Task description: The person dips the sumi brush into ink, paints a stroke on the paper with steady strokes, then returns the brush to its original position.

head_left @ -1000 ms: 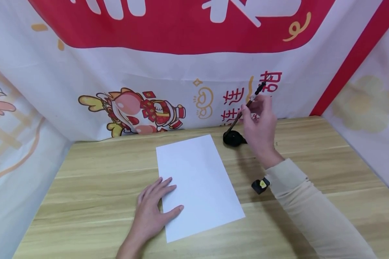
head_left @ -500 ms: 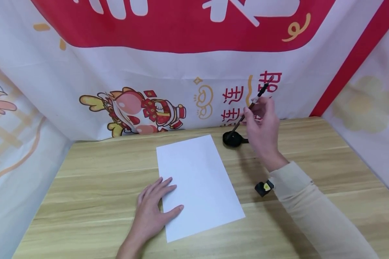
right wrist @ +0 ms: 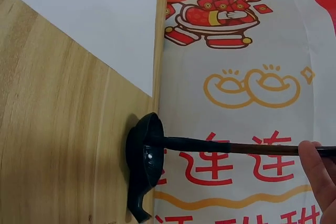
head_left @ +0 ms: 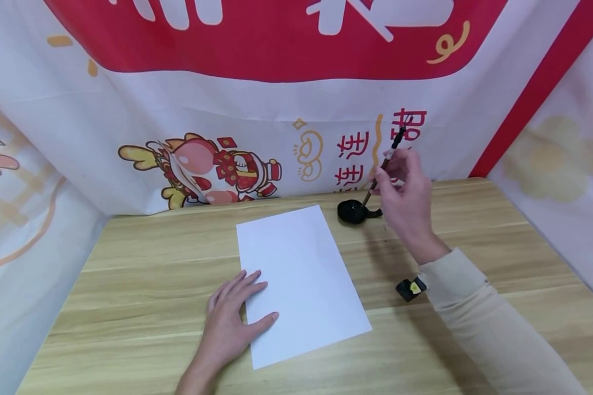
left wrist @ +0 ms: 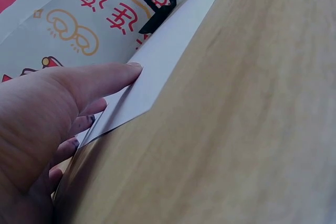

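Observation:
A blank sheet of white paper (head_left: 301, 280) lies on the wooden table. My left hand (head_left: 232, 323) rests on its left edge, fingers spread and thumb on the sheet; in the left wrist view the thumb's tip touches the paper. To the right of the sheet's far corner sits a small black ink dish (head_left: 350, 213) with a curved handle. My right hand (head_left: 409, 203) pinches a writing brush (right wrist: 262, 149) by its dark shaft, slanted above the dish. In the right wrist view the bristle end reaches inside the dish's rim (right wrist: 153, 179).
A printed cloth (head_left: 257, 104) with red lettering and cartoon figures hangs right behind the table's far edge. Cloth panels also stand at both sides. A small black device (head_left: 410, 289) with a yellow mark is at my right cuff.
The brush's lower end has shifted from the dish's left rim toward its right side, and my right hand has drifted slightly right and nearer. The left hand and paper stay put.

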Available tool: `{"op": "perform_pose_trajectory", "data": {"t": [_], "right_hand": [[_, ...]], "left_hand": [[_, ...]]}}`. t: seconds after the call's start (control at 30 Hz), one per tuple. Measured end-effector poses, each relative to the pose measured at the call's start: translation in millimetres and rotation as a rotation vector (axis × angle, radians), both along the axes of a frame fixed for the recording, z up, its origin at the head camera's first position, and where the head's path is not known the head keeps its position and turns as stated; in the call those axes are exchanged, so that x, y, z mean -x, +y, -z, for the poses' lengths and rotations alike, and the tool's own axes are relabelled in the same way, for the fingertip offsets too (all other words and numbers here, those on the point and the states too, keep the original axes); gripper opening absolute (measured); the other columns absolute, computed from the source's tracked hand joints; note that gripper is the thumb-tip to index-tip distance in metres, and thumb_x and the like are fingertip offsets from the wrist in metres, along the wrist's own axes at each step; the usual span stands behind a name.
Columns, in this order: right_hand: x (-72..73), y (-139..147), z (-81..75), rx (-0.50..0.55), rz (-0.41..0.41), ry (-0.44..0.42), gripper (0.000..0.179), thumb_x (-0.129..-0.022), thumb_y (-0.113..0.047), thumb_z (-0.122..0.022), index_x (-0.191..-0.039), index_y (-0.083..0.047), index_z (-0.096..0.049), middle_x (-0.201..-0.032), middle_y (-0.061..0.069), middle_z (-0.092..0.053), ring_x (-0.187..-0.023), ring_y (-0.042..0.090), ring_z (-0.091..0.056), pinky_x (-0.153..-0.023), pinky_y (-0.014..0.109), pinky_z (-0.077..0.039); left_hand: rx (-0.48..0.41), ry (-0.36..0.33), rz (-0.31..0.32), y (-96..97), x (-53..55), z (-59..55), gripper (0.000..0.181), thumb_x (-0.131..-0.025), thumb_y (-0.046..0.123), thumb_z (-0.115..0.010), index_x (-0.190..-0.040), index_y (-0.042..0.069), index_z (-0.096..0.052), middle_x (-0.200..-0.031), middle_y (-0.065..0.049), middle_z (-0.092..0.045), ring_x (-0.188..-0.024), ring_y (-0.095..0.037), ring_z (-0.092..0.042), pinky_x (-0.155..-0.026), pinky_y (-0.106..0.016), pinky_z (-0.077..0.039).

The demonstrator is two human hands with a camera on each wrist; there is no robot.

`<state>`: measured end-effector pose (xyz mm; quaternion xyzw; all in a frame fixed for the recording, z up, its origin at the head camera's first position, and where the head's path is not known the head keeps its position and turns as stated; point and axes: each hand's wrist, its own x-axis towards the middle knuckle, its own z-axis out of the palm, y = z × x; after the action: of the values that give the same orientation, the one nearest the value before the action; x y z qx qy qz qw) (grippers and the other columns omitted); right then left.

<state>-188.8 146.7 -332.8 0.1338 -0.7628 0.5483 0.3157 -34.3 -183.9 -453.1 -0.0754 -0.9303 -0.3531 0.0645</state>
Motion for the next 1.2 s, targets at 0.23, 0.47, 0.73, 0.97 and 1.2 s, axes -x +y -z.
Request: {"op": "perform_pose_trajectory", "data": {"t": [0.23, 0.47, 0.73, 0.97, 1.2], "right_hand": [[0.0, 6.6, -2.4, -0.053, 0.021, 0.027, 0.027, -0.104, 0.003, -0.064, -0.129, 0.009, -0.055, -0.105, 0.018, -0.071, -0.086, 0.016, -0.07, -0.07, 0.023, -0.064], [-1.6, 12.5, -4.6, -0.073, 0.066, 0.04, 0.026, -0.105, 0.0, -0.064, -0.129, 0.008, -0.056, -0.106, 0.019, -0.073, -0.087, 0.015, -0.071, -0.068, 0.011, -0.059], [-18.2, 4.9, -13.2, 0.039, 0.103, -0.005, 0.031, -0.106, -0.008, -0.065, -0.133, 0.002, -0.055, -0.111, 0.01, -0.071, -0.094, 0.011, -0.072, -0.073, 0.019, -0.064], [-41.4, -17.0, -14.7, 0.259, 0.036, -0.027, 0.029, -0.105, -0.006, -0.067, -0.129, 0.001, -0.051, -0.107, 0.001, -0.067, -0.095, 0.025, -0.075, -0.072, 0.032, -0.067], [-62.5, -46.3, -18.4, 0.438, -0.034, 0.01, 0.025, -0.103, -0.002, -0.068, -0.123, -0.002, -0.052, -0.106, 0.008, -0.067, -0.094, 0.028, -0.076, -0.071, 0.035, -0.068]], "left_hand": [[0.001, -0.003, -0.001, 0.7, 0.1, 0.3, 0.059, -0.084, 0.042, -0.091, -0.136, 0.024, -0.073, -0.161, 0.001, -0.059, -0.158, -0.035, -0.041, -0.125, -0.066, -0.019], [0.002, -0.002, 0.004, 1.4, 0.4, -0.5, 0.059, -0.084, 0.042, -0.091, -0.136, 0.022, -0.074, -0.162, 0.001, -0.058, -0.159, -0.035, -0.041, -0.126, -0.067, -0.018], [-0.02, -0.002, -0.007, 1.3, -1.4, -1.4, 0.056, -0.081, 0.039, -0.094, -0.131, 0.024, -0.074, -0.16, 0.001, -0.06, -0.157, -0.035, -0.042, -0.126, -0.067, -0.018], [-0.023, 0.009, -0.009, 0.9, -2.2, 1.6, 0.055, -0.081, 0.038, -0.094, -0.13, 0.025, -0.074, -0.158, 0.003, -0.061, -0.158, -0.033, -0.04, -0.125, -0.066, -0.019], [-0.004, 0.029, 0.002, 1.0, -0.6, 0.1, 0.054, -0.081, 0.037, -0.094, -0.129, 0.023, -0.074, -0.154, 0.003, -0.065, -0.155, -0.034, -0.043, -0.124, -0.064, -0.021]]}}
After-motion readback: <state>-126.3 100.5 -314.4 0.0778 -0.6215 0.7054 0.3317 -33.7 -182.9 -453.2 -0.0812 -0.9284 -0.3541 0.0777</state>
